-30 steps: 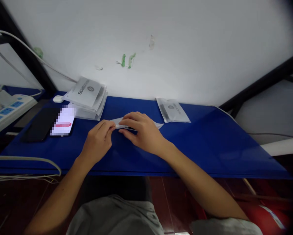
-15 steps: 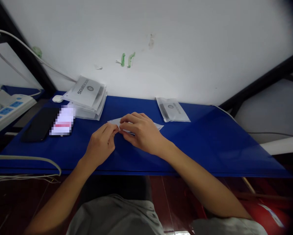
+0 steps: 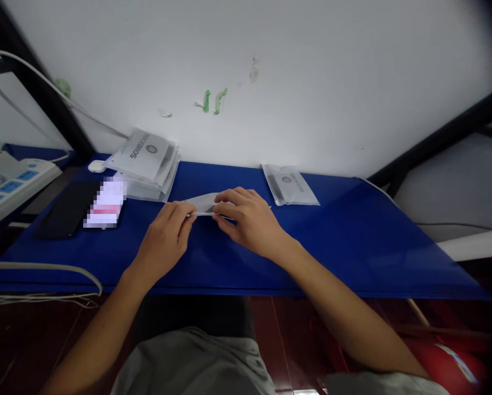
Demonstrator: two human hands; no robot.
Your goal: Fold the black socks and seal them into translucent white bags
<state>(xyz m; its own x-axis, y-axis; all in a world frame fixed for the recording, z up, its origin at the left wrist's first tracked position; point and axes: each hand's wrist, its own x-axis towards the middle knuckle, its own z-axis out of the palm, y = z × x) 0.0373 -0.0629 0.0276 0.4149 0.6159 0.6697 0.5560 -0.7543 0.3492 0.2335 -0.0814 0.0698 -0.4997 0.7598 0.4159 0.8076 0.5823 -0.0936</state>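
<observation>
A whitish plastic bag (image 3: 203, 204) lies at the middle of the blue table, its near edge pinched between both hands. My left hand (image 3: 166, 237) is closed on the left end of that edge, thumb below and fingers on top. Farther right along the same edge, my right hand (image 3: 249, 222) grips the bag and covers much of it. Behind on the left is a stack of printed white bags (image 3: 141, 156). One more printed bag (image 3: 293, 185) lies flat behind my right hand.
A black phone (image 3: 68, 211) and a phone with a lit, pixelated screen (image 3: 106, 203) lie on the blue table (image 3: 352, 241) at left. Beyond them are a white earphone case (image 3: 96, 166) and a power strip (image 3: 19, 181). Cables hang over the left edge. A white wall stands behind.
My hands have moved apart, the left one to the left and the right one slightly to the right. More of the bag's near edge now shows between them.
</observation>
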